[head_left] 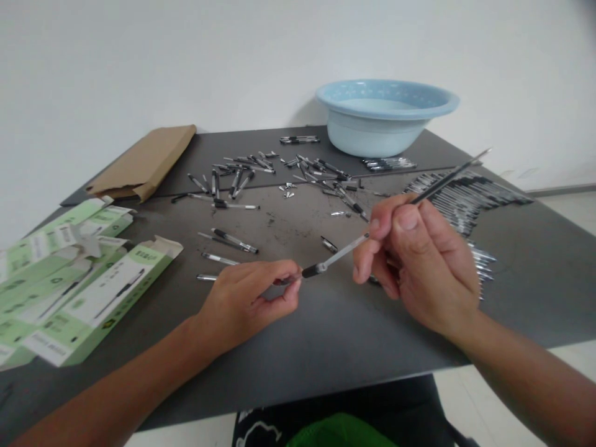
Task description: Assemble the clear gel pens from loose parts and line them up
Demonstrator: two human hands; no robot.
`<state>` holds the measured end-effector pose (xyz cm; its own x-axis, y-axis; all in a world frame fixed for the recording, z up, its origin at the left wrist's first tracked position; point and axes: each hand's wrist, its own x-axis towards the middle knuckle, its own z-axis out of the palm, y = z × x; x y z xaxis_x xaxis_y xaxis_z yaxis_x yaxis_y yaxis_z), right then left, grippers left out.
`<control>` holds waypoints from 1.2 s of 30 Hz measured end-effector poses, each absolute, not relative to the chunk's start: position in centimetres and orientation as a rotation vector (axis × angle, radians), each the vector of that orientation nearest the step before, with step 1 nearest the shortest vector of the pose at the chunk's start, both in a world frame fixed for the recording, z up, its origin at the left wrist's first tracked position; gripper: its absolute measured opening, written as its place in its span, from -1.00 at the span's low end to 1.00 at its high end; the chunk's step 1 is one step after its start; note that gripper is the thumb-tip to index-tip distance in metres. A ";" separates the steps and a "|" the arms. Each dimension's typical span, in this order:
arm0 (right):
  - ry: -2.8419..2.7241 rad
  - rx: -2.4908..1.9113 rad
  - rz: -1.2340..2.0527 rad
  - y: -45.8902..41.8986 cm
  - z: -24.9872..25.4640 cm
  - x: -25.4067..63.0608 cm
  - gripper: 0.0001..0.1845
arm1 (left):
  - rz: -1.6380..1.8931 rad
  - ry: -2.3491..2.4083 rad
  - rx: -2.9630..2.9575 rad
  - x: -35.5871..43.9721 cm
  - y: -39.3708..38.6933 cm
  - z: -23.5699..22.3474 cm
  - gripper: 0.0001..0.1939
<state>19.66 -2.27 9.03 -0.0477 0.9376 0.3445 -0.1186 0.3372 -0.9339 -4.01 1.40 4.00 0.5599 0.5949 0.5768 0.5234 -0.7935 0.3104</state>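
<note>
My left hand (256,295) pinches the dark end of a slim pen part (333,257) between thumb and fingertips. Its clear, whitish tube slopes up to the fingers of my right hand (419,261). Thumb and index finger there are closed on a dark pen refill (449,177), its pointed tip aimed up and to the right. My fingers hide whether the tube and the refill are one piece. Loose pens (235,239) lie beyond my left hand, and a short pen piece (328,244) rests between the hands on the table.
Green and white pen boxes (107,298) are piled at the left, with a brown cardboard packet (149,158) behind. At the back stands a light blue basin (377,133). Many pen parts (242,167) are scattered mid-table. Rows of refills (465,198) lie to the right.
</note>
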 end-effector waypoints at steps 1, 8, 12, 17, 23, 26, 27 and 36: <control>-1.321 -0.840 1.052 -2.3 9.0 19.7 -0.74 | 1.057 0.959 2.684 -4.0 1.4 4.0 -0.81; -1.329 -0.798 1.054 -2.3 8.9 19.5 -0.75 | 1.108 0.937 2.683 -4.0 1.6 3.8 -0.86; -1.329 -0.799 1.055 -2.3 8.7 19.5 -0.76 | 1.087 0.929 2.691 -4.1 1.5 3.9 -0.85; -1.339 -0.795 1.049 -2.1 8.6 19.5 -0.76 | 1.076 0.905 2.683 -4.1 1.5 3.7 -0.82; -1.361 -0.833 1.024 -2.0 8.5 19.6 -0.76 | 1.049 0.891 2.677 -4.0 1.5 3.5 -0.83; -1.377 -0.859 1.007 -2.0 8.5 19.6 -0.75 | 1.041 0.879 2.670 -3.9 1.4 3.6 -0.84; -1.382 -0.866 1.000 -2.0 8.5 19.7 -0.76 | 1.042 0.877 2.670 -3.9 1.4 3.6 -0.84; -1.738 -0.936 0.751 -2.1 8.5 20.4 -0.78 | 1.043 0.859 2.657 -3.8 1.1 3.8 -0.81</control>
<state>20.36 -2.07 8.51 -0.2176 0.8572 0.4667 0.2476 0.5110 -0.8231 -3.84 1.10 3.81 0.5915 0.5666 0.5737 0.4547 -0.8220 0.3430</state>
